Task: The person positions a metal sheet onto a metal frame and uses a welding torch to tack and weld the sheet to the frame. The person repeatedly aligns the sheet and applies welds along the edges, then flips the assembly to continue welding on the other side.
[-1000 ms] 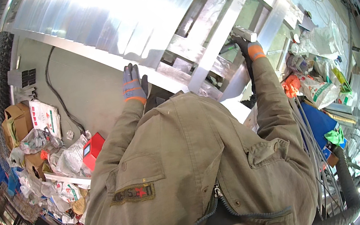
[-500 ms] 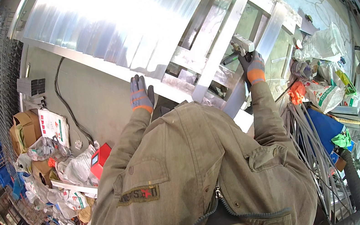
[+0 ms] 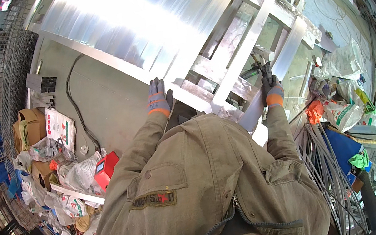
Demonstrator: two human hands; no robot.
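The left hand (image 3: 159, 97), in a grey glove with orange bands, is open and flat, fingers together, pointing forward to the near edge of a silver ribbed metal panel (image 3: 184, 19). The panel lies ahead, its ribs running forward-right. The right hand (image 3: 272, 87), similarly gloved, reaches across a flat silver metal bar (image 3: 290, 46) slanting forward-right; its dark fingers blur, so I cannot tell its grip.
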